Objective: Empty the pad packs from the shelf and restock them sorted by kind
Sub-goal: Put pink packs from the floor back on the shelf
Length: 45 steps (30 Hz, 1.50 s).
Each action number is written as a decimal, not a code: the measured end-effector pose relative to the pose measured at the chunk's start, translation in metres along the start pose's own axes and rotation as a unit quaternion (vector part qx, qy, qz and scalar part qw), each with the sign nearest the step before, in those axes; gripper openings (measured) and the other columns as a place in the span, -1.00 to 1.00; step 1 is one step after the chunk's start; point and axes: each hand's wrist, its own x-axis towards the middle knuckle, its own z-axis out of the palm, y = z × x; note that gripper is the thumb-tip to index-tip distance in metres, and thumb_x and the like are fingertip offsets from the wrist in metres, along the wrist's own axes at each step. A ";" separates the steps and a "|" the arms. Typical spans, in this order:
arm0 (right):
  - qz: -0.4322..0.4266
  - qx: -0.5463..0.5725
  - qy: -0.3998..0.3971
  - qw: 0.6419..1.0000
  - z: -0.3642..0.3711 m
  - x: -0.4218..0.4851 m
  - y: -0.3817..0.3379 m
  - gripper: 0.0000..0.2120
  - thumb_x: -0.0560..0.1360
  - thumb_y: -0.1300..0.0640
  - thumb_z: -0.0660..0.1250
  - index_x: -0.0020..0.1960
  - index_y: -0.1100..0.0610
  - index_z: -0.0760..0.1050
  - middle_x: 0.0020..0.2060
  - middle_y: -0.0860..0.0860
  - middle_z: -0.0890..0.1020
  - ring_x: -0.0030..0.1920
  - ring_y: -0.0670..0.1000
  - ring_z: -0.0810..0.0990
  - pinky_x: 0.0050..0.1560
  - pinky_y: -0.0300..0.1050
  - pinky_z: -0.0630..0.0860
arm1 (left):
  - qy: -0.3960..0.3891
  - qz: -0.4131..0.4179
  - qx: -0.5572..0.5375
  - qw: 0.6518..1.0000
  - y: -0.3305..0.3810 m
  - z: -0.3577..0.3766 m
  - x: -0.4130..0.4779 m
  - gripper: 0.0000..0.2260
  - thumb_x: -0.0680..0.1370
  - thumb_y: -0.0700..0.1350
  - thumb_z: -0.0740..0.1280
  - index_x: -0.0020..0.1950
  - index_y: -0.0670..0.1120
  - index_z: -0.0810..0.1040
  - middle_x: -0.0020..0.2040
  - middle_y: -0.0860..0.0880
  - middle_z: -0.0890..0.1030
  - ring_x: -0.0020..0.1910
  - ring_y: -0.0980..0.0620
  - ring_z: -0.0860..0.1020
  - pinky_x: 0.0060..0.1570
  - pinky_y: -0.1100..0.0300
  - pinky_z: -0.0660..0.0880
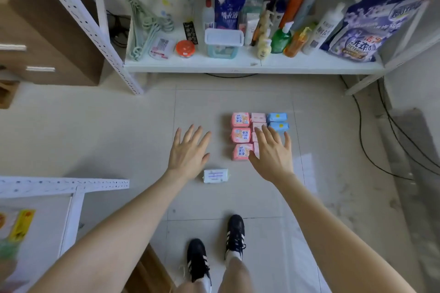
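Black shoes (215,254) stand on the floor (107,131). Both hands hover with fingers spread, holding nothing: left hand (188,154) above a white pad pack (216,175), right hand (273,154) over pink packs (241,136) and blue packs (277,121) laid in columns below the shelf (238,64)

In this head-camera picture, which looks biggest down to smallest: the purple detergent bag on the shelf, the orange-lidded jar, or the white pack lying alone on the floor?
1. Purple detergent bag, clearly largest.
2. White pack.
3. Orange-lidded jar.
The last two look close, and the pack lies nearer the camera, so their order is unsure.
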 end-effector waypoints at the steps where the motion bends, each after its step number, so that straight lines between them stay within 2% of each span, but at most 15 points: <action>1: 0.000 0.000 -0.006 1.000 0.014 0.002 0.005 -0.38 0.55 -0.11 0.17 0.52 0.11 0.14 0.52 0.08 0.22 0.51 0.08 0.16 0.47 0.19 -0.07 | -0.008 0.001 -0.003 1.000 0.006 0.014 0.003 -0.47 0.59 0.07 0.23 0.53 -0.02 0.22 0.53 -0.09 0.24 0.54 -0.09 0.14 0.47 -0.16 -0.04; 6: -0.020 0.017 -0.048 0.999 0.083 0.020 0.032 -0.36 0.53 -0.09 0.22 0.52 0.12 0.14 0.51 0.10 0.23 0.51 0.10 0.16 0.47 0.21 -0.06 | -0.042 -0.002 -0.017 0.999 0.032 0.084 0.017 -0.46 0.56 0.06 0.30 0.50 -0.05 0.28 0.50 -0.12 0.31 0.51 -0.14 0.22 0.45 -0.20 0.05; 14: -0.038 0.015 -0.076 0.996 0.207 0.067 0.082 -0.32 0.49 -0.10 0.28 0.51 0.12 0.16 0.50 0.09 0.26 0.50 0.11 0.19 0.46 0.21 -0.02 | -0.088 -0.033 -0.021 0.995 0.059 0.214 0.047 -0.44 0.55 0.08 0.31 0.50 -0.04 0.28 0.49 -0.10 0.33 0.50 -0.14 0.23 0.44 -0.19 0.08; 22: -0.044 0.024 -0.091 0.995 0.356 0.117 0.098 -0.24 0.43 -0.12 0.36 0.50 0.12 0.16 0.48 0.09 0.28 0.49 0.11 0.20 0.47 0.23 0.01 | -0.124 -0.010 -0.030 0.992 0.060 0.361 0.075 -0.41 0.52 0.05 0.35 0.50 -0.06 0.29 0.49 -0.12 0.34 0.48 -0.16 0.26 0.42 -0.20 0.10; 30: -0.042 0.032 -0.068 0.996 0.468 0.161 0.108 -0.20 0.41 -0.11 0.39 0.51 0.15 0.14 0.49 0.12 0.26 0.49 0.13 0.19 0.44 0.25 0.06 | -0.171 -0.012 -0.017 0.985 0.042 0.480 0.092 -0.21 0.46 0.16 0.38 0.57 0.02 0.07 0.57 -0.07 0.14 0.55 -0.11 0.09 0.44 -0.14 0.01; 36: -0.051 0.040 -0.057 0.996 0.511 0.180 0.111 -0.13 0.35 -0.11 0.46 0.50 0.18 0.16 0.48 0.15 0.26 0.49 0.17 0.20 0.44 0.30 0.10 | -0.200 -0.029 -0.027 0.979 0.028 0.527 0.088 -0.14 0.40 0.10 0.45 0.57 0.02 0.04 0.55 -0.06 0.17 0.53 -0.10 0.13 0.46 -0.11 0.08; 39: -0.043 0.044 -0.039 0.997 0.522 0.182 0.111 -0.13 0.29 -0.10 0.49 0.46 0.17 0.22 0.39 0.15 0.34 0.41 0.20 0.28 0.39 0.28 0.19 | -0.181 -0.026 -0.049 0.982 0.024 0.535 0.088 -0.18 0.37 0.02 0.47 0.55 -0.02 0.15 0.46 -0.06 0.31 0.42 -0.13 0.28 0.36 -0.03 0.26; 41: -0.029 0.054 -0.025 0.998 0.524 0.182 0.109 -0.12 0.23 -0.09 0.52 0.43 0.18 0.25 0.27 0.16 0.41 0.29 0.23 0.36 0.33 0.26 0.28 | -0.169 -0.030 -0.075 0.982 0.024 0.536 0.088 -0.21 0.34 -0.04 0.49 0.51 -0.02 0.23 0.34 -0.03 0.40 0.29 -0.10 0.37 0.18 0.03 0.41; 45: -0.029 0.095 -0.065 0.993 0.526 0.173 0.100 -0.13 0.16 0.01 0.58 0.36 0.23 0.30 0.18 0.20 0.40 0.20 0.24 0.36 0.14 0.18 0.44 | -0.177 -0.057 -0.134 0.973 0.027 0.531 0.088 -0.31 0.33 -0.14 0.47 0.43 -0.01 0.32 0.20 0.00 0.45 0.14 -0.09 0.37 -0.14 0.02 0.55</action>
